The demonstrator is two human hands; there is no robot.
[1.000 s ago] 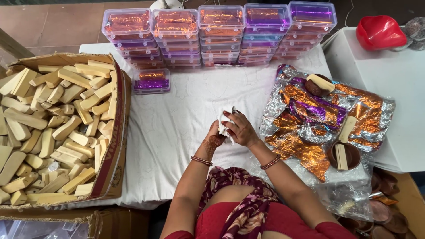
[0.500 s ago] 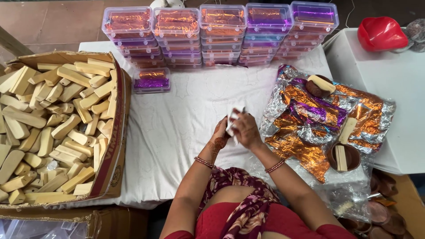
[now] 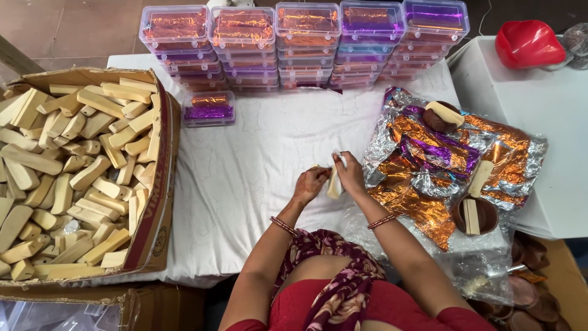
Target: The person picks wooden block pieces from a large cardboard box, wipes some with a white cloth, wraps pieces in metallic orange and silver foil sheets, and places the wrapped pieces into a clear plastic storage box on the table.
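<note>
Pinching one pale wooden stick (image 3: 334, 184) between left hand (image 3: 310, 185) and right hand (image 3: 350, 173), both closed on it above the open middle of the white cloth-covered table (image 3: 257, 159), between the cardboard box of wooden sticks (image 3: 158, 202) and the crinkled orange and purple foil sheets (image 3: 429, 165), well short of the stacked clear plastic boxes (image 3: 306, 43).

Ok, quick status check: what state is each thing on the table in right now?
Pale block: upright, held between both hands.
Left hand: fingers closed on the block.
Right hand: fingers closed on the block's top.
Cardboard box: open, full of loose blocks.
Plastic containers: lidded, stacked in a row.
Single container: lidded, apart from the stacks.
Foil sheets: spread out, crinkled.
Brown bowl: upright, holding sticks.
</note>
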